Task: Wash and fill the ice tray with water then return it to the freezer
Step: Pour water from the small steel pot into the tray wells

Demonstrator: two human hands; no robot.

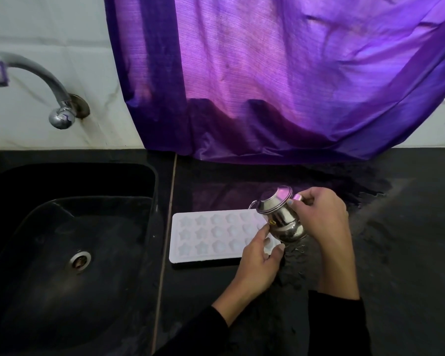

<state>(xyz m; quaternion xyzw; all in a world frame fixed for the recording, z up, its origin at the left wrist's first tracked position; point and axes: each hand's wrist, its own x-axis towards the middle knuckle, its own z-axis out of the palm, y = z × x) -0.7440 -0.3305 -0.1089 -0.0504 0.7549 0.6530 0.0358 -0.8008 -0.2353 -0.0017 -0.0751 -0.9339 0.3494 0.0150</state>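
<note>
A white ice tray (pixel 211 235) with star-shaped cells lies flat on the black counter, just right of the sink. Over its right end a small steel pot (pixel 280 217) is tilted with its mouth toward the tray. My right hand (pixel 321 217) grips the pot around its neck and side. My left hand (pixel 261 258) rests at the tray's right end, its forefinger touching the pot's belly and its thumb near the tray's corner. The tray's right end is hidden by hands and pot.
A black sink (pixel 70 242) with a steel drain (pixel 80 260) fills the left. A curved steel tap (pixel 36 80) sticks out of the white wall above it. A purple curtain (pixel 267 86) hangs down to the wet counter (pixel 396 227) behind the tray.
</note>
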